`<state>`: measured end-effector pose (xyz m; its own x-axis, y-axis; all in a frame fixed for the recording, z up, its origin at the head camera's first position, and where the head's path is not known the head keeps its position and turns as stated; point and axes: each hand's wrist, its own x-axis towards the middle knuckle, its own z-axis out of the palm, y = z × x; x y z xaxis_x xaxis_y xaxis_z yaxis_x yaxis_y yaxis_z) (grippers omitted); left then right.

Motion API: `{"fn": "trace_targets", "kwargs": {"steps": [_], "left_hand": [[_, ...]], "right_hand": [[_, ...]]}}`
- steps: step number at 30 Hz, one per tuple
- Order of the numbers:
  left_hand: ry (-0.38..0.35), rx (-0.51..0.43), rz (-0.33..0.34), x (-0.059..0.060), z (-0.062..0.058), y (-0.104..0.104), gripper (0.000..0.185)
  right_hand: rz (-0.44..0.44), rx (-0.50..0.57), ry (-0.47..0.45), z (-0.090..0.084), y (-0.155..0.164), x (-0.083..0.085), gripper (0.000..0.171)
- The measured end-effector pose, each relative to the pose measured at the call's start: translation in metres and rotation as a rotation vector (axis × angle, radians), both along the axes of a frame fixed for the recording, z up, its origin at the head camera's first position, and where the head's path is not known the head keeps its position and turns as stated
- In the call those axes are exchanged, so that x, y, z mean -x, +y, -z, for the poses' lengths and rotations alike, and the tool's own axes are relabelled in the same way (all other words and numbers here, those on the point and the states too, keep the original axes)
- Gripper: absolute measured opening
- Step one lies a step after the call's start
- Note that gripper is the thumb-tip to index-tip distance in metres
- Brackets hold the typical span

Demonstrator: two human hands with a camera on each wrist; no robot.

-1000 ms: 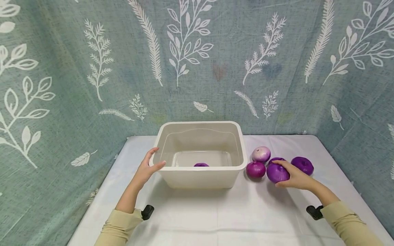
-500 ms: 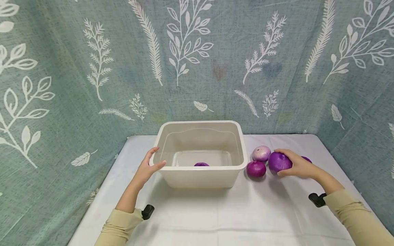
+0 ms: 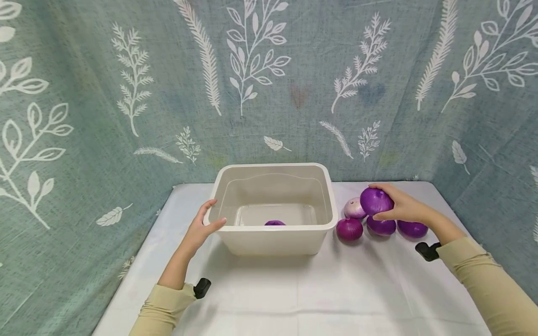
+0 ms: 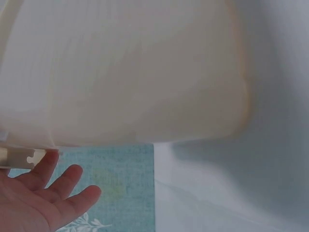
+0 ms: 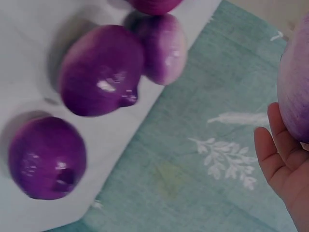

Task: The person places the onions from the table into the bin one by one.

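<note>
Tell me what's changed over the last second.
The right hand has carried its purple onion up and slightly left in the head view, uncovering another onion. Nothing was newly grasped or released. The left hand remains at the bin; that and the remaining onions stayed put.

A grey-green curtain (image 3: pixel 311 126) hung behind and along both sides of a white-covered table (image 3: pixel 260 284); its print comprised white leafy sprigs (image 3: pixel 133 79), feather-like fronds (image 3: pixel 203 53) and small single leaves (image 3: pixel 274 143); a faint reddish patch (image 3: pixel 299 95), a bluish patch (image 3: pixel 372 93) and yellowish patches (image 3: pixel 388 159) lay between the motifs; a shallow crease (image 3: pixel 248 312) crossed the table's nearer part; in the right wrist view, the curtain appeared beyond the table's edge, at a slant.
</note>
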<state>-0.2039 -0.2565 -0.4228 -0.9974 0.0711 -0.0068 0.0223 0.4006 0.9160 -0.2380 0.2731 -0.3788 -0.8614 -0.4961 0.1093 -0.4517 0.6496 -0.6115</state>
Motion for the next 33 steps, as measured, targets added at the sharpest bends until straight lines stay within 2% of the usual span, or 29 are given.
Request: {"fn": "trace_targets", "kwargs": {"steps": [4,17,23,33], "left_hand": [[0.005,-0.010,0.003,0.000,0.000,0.000,0.071],[0.017,-0.004,0.011,0.000,0.001,-0.001,0.072],[0.011,0.005,0.008,-0.001,0.000,-0.001,0.071],[0.009,-0.001,0.016,-0.001,-0.002,0.000,0.072]], "right_hand": [[0.004,-0.008,-0.019,-0.010,-0.007,0.006,0.079],[-0.040,-0.028,0.031,-0.042,-0.032,0.024,0.079],[-0.067,-0.026,0.015,-0.056,-0.049,0.030,0.079],[-0.113,-0.016,0.017,-0.069,-0.080,0.039,0.080]]}}
